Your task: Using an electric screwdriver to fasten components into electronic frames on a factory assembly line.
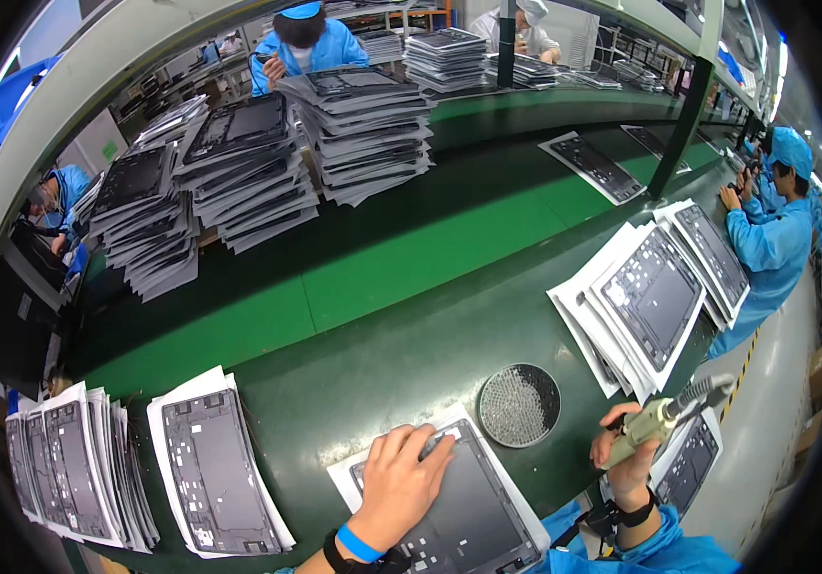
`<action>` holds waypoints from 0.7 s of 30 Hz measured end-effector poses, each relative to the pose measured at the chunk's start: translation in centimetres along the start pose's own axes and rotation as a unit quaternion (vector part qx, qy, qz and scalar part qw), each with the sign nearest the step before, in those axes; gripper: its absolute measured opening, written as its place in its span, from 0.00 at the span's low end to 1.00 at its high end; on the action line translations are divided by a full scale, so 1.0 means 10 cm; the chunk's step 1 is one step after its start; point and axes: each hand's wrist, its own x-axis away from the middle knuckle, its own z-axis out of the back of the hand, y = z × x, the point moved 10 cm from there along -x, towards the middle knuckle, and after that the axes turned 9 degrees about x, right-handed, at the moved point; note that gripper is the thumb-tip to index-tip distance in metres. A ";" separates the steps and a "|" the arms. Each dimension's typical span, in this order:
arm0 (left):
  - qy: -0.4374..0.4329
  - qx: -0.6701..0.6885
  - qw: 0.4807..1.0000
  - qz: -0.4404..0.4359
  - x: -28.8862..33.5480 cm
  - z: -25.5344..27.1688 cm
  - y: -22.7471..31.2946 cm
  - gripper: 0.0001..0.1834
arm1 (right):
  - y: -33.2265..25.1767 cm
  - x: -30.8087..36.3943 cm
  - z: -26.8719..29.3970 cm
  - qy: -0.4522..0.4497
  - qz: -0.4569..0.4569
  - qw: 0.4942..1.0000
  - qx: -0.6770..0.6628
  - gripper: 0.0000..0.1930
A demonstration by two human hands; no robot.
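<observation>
Left hand lies flat, fingers spread, on a dark grey flat metal panel resting on a white sheet at the near edge of the green workbench. Right hand is wrapped around a beige electric screwdriver, held up off the bench toward the near right corner. Round mesh screw tray sits just beyond the panel. Stack of similar panels lies near the right edge.

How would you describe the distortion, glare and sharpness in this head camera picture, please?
Head view: strong fisheye bending, so the green belt curves and black corners frame the picture; overhead light glares off the dark table; the left hand on the grey panel is sharp, and the right hand holding the electric screwdriver is slightly soft.
</observation>
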 end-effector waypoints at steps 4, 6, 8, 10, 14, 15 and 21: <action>-0.028 -0.052 0.997 -0.047 0.03 -0.20 -0.05 0.13 | -0.01 -0.03 -0.02 0.007 -0.009 1.000 -0.019 0.48; -0.033 -0.083 0.993 -0.078 0.02 -0.21 -0.03 0.14 | -0.02 -0.07 -0.04 0.013 -0.020 1.000 -0.016 0.48; -0.034 -0.104 0.990 -0.083 0.03 -0.21 0.00 0.12 | 0.01 -0.10 -0.04 0.015 -0.032 0.999 -0.014 0.48; -0.037 -0.124 0.987 -0.092 -0.02 -0.19 0.07 0.11 | 0.02 -0.13 0.00 0.013 -0.036 0.999 -0.008 0.48; -0.049 -0.168 0.979 -0.106 -0.12 -0.09 0.21 0.09 | 0.06 -0.18 0.02 0.010 -0.037 0.999 -0.011 0.47; -0.041 -0.147 0.984 -0.095 -0.14 -0.07 0.21 0.09 | 0.07 -0.18 0.02 0.010 -0.040 0.999 -0.013 0.47; 0.007 -0.078 0.996 -0.052 -0.12 -0.12 -0.02 0.10 | 0.09 -0.17 0.06 0.021 -0.031 0.999 -0.019 0.47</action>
